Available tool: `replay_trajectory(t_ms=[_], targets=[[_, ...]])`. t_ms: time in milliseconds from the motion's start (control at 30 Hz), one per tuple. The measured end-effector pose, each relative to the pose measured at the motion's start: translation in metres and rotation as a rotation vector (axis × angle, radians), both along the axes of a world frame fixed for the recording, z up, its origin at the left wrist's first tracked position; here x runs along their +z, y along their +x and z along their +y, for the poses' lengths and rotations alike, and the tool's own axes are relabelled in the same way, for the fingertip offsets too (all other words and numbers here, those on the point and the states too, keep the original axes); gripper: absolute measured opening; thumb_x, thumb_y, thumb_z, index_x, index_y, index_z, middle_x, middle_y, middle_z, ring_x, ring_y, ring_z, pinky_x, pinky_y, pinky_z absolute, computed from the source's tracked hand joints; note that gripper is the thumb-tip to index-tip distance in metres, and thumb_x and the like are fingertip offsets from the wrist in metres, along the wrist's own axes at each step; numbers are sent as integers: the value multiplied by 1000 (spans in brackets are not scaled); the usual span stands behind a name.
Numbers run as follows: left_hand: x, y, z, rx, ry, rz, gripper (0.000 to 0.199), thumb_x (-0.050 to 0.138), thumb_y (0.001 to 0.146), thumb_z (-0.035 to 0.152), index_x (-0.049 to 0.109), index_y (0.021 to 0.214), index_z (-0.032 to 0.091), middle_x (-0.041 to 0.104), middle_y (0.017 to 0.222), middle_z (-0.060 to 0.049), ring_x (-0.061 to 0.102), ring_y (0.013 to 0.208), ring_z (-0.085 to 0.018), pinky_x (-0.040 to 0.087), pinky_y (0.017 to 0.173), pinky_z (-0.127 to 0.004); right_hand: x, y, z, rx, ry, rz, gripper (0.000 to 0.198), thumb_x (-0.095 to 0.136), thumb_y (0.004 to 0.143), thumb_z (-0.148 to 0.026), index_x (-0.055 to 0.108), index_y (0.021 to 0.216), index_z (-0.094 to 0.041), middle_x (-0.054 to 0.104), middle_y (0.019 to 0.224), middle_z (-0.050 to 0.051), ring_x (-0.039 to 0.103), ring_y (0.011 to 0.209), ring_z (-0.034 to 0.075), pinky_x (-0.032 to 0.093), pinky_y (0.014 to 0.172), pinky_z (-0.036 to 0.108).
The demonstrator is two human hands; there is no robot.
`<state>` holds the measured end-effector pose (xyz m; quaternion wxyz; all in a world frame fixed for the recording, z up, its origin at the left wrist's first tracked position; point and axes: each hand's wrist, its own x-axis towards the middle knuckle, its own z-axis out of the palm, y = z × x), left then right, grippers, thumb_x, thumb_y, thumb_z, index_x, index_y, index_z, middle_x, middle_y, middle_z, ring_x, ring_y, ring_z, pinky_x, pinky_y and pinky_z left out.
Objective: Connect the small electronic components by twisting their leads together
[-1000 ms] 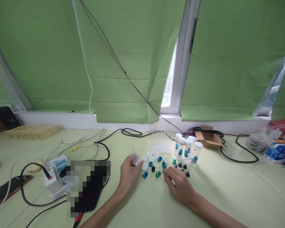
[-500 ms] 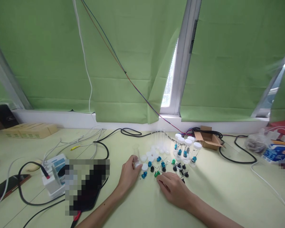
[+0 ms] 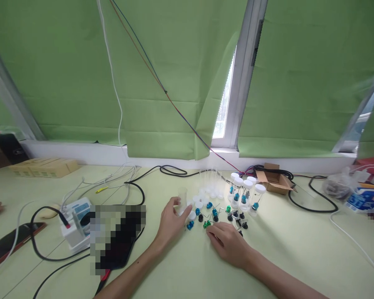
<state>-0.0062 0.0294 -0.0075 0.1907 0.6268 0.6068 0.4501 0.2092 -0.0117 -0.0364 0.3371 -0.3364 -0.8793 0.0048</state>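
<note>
Pale tabletop (image 3: 171, 276), capped vials (image 3: 245, 196), green blinds (image 3: 311, 79), white sill (image 3: 77, 153)

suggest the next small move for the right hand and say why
Perhaps have the right hand pinch a green piece beside it: the left hand holds a clear tube with no cap showing, and capped tubes nearby contain blue pieces.

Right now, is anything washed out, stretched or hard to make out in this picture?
Head view: daylight glares through the window gap between green blinds; head view: the clear tube in the left hand looks faint against the pale table; head view: the outer window frames lean outward, likely wide-angle stretch; head view: pixelation covers part of a dark object.
</note>
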Motion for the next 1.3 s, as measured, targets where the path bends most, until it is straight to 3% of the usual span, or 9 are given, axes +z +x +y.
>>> replay_trajectory(t_ms=[67,133,267,367,467,767,1300], targets=[[5,1,-3,97,103,-45,51,63,75,54,53,111,20,59,106,-8,54,79,-21,46,71,-34,0,0,0,0,-7,1,21,38,96,-15,59,91,-19,60,71,4,57,65,17,40,61,28],[11,2,-9,148,264,-87,46,61,79,49,49,112,20,56,110,-9,53,80,-19,46,76,-34,-1,0,1,-6,-13,24,21,39,96,-15,59,91,-19,60,72,4,57,67,17,41,62,28],[18,6,-25,102,445,-42,17,53,88,34,48,98,21,52,86,-2,50,72,-16,44,70,-28,-3,1,3,-74,-13,145,18,42,96,-15,59,91,-19,61,76,5,57,68,18,43,64,29],[13,12,-34,-163,337,137,11,47,91,30,53,89,22,50,70,2,47,59,-14,40,59,-25,-2,1,4,-121,6,222,16,44,95,-14,59,96,-20,62,82,6,58,75,20,47,71,33],[7,17,-36,-346,218,367,19,41,93,27,58,85,22,58,79,-2,54,65,-14,40,61,-26,0,1,5,-134,22,233,19,45,93,-12,58,104,-21,62,92,9,58,86,23,48,80,39],[3,14,-30,-272,39,583,18,49,84,23,61,98,23,63,91,-4,60,70,-18,38,61,-29,2,0,6,-181,-7,135,27,51,87,-8,55,111,-21,61,102,9,56,97,27,47,88,46],[-1,16,-32,-343,35,578,16,45,89,20,59,96,23,63,91,-4,62,77,-20,40,66,-29,8,1,5,-42,-43,19,30,46,94,-6,59,114,-24,66,109,6,52,105,25,43,92,46]])
